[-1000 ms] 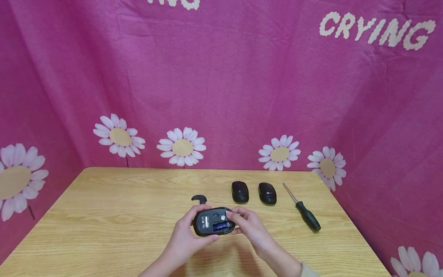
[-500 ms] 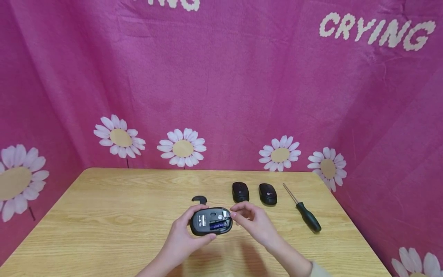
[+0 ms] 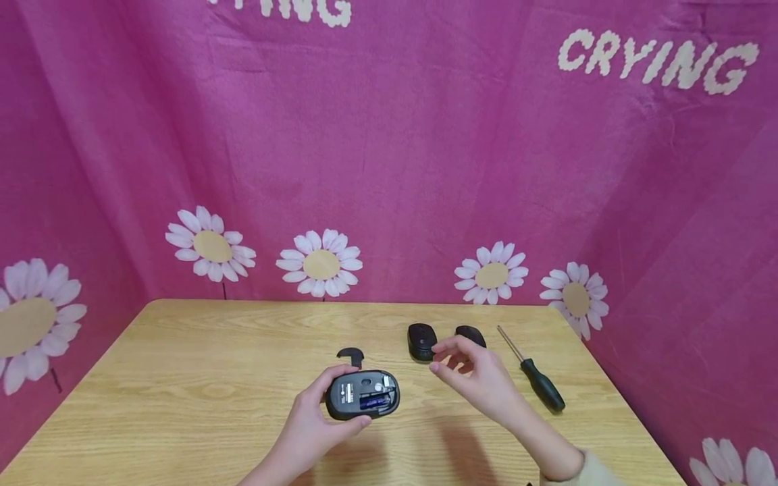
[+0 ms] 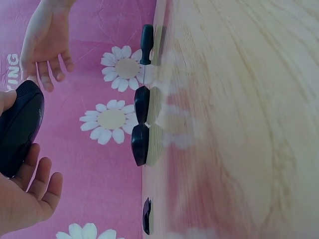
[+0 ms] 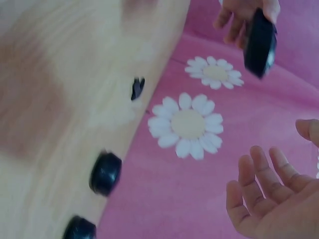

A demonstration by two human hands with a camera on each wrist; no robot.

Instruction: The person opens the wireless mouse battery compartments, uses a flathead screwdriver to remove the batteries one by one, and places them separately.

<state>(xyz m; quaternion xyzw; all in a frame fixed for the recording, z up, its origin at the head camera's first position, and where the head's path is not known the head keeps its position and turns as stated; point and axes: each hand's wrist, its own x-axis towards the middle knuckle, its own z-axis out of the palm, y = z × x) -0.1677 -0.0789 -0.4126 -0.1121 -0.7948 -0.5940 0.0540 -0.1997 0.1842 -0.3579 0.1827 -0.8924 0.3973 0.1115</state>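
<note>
My left hand (image 3: 304, 418) holds a black computer mouse (image 3: 348, 407) above the table, gripping its edges between thumb and fingers. The underside faces up, with the battery bay uncovered and a blue battery (image 3: 375, 401) inside. A small pale silvery piece (image 3: 387, 381) shows near the mouse's right end. On the table just beyond lies the curved black battery cover (image 3: 351, 354). My right hand (image 3: 480, 378) hovers right of the mouse, apart from it. Its fingers are loosely bent, and both wrist views show nothing in them.
Two more black mice stand farther back: the left mouse (image 3: 422, 339) and the right mouse (image 3: 470, 334), partly hidden behind my right hand in the head view. A screwdriver (image 3: 543, 386) with a dark handle lies to their right. A pink flowered curtain (image 3: 389, 155) surrounds the wooden table (image 3: 182, 391).
My right hand has left the mouse's right end and drawn away to the right. The left hand has shifted the mouse slightly left and nearer.
</note>
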